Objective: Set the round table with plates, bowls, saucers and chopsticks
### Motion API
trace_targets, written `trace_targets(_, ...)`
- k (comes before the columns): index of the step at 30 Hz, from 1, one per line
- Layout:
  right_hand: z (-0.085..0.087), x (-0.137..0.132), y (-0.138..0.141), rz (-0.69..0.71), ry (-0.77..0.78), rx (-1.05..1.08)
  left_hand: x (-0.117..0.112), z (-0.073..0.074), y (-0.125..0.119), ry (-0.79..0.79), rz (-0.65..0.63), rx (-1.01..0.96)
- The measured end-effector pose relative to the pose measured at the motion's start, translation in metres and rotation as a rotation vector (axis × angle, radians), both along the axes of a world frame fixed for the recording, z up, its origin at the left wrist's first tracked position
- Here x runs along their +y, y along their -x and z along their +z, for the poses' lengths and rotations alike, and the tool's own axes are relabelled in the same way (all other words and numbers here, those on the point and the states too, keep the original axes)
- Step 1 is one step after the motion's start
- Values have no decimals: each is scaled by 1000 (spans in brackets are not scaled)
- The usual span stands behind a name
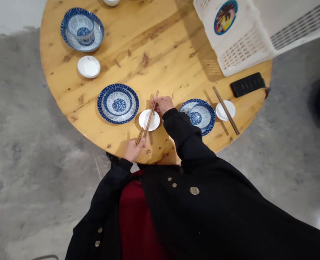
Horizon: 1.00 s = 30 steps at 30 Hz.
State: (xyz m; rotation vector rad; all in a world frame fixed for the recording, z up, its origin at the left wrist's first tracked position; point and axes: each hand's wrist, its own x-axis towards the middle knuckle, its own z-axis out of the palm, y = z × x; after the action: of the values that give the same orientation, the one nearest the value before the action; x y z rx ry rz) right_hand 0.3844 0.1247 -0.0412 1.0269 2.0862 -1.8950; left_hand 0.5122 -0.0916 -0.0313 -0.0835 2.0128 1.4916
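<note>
Black sleeves (pixel 188 139) reach forward. We see the left hand (pixel 132 150) closed around the lower ends of wooden chopsticks (pixel 149 119), the right hand (pixel 163 104) pinching them higher up, above a white saucer (pixel 154 122). Farther off lie blue-and-white plates (pixel 118 103), a second chopstick pair (pixel 226 110), a black phone (pixel 247 84) and a white plastic crate (pixel 238 32) on a round wooden table (pixel 160 39), over a concrete floor (pixel 26 108).

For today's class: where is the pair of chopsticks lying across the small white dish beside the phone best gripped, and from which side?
Grip the chopsticks near their lower end, past the small white dish, coming from above. They lie across the dish, so that end probably sits slightly raised, leaving fingers room to close around both sticks.
</note>
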Motion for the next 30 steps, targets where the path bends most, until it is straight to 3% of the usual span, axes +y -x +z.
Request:
trace_targets(9,6,3,-1,10,-20,-19,-5,-4,3,-32,54,-54)
trace_targets(14,8,9,-7,-38,-67,-46,-17,-5,5,-25,122,36)
trace_targets(19,24,15,-28,-98,-289,123,-37,10,15,73,258,71)
trace_targets(23,51,3,-58,2,-448,245,-51,29,32,92,311,129)
trace_targets(26,66,-11,-78,113,-630,164,-60,42,40,62,301,160)
trace_targets(30,72,-28,-87,290,-838,-100,-71,51,43,48,249,179)
